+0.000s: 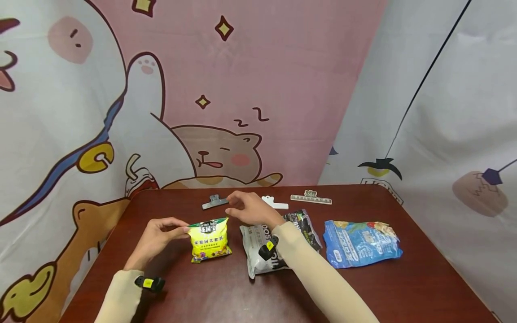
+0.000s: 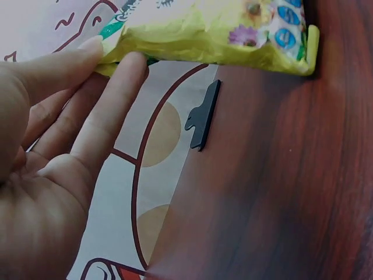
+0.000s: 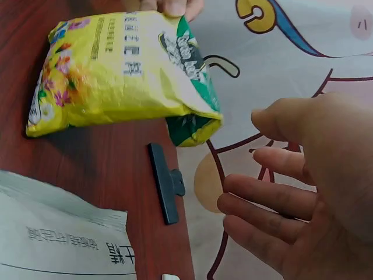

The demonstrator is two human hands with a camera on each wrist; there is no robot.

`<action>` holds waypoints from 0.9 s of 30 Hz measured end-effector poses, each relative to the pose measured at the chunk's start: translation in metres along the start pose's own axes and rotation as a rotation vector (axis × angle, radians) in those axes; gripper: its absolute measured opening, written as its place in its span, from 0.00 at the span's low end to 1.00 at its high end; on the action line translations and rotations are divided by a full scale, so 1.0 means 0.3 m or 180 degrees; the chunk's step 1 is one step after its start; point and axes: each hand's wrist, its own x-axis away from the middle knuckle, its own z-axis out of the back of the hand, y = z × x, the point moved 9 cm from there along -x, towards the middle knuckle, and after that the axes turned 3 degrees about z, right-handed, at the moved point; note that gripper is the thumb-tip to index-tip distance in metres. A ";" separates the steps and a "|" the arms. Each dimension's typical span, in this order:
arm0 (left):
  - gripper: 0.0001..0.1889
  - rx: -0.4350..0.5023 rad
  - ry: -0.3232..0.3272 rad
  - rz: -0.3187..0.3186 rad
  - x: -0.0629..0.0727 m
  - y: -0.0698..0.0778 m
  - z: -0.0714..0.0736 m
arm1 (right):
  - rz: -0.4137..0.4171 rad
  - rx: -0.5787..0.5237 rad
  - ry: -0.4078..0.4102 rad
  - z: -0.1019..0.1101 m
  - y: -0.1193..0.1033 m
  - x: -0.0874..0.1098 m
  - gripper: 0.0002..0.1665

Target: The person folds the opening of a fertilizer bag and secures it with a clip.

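My left hand (image 1: 159,234) pinches the upper left corner of a small yellow bag (image 1: 210,244) with a green top edge and printed flowers. In the left wrist view, the thumb (image 2: 81,58) and fingers take the corner from both sides. My right hand (image 1: 253,209) hovers by the bag's upper right corner, fingers loosely bent and holding nothing. The right wrist view has its fingertips apart from the bag's folded green top (image 3: 198,125). Behind the two hands lies a dark bag clip (image 1: 214,202), which also appears as a dark clip (image 2: 204,119) in the left wrist view.
A grey and black bag (image 1: 256,255) lies under the right forearm, partly hidden by it. Farther right is a blue bag (image 1: 361,246). Along the table's back edge are a white clip (image 1: 276,204) and a clip with ruler markings (image 1: 311,198). A printed cloth hangs behind.
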 end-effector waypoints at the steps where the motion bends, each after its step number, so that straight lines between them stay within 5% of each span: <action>1: 0.17 -0.0019 0.0010 -0.0019 0.000 0.003 0.000 | -0.0001 0.0035 -0.0002 0.000 0.002 -0.007 0.22; 12: 0.13 -0.0487 0.0344 -0.0146 0.006 0.026 0.021 | 0.0034 0.0322 -0.0062 -0.012 0.031 -0.088 0.27; 27: 0.13 -0.0522 0.0277 -0.0251 0.009 0.038 0.012 | 0.0136 0.1039 -0.0367 -0.058 0.052 -0.221 0.31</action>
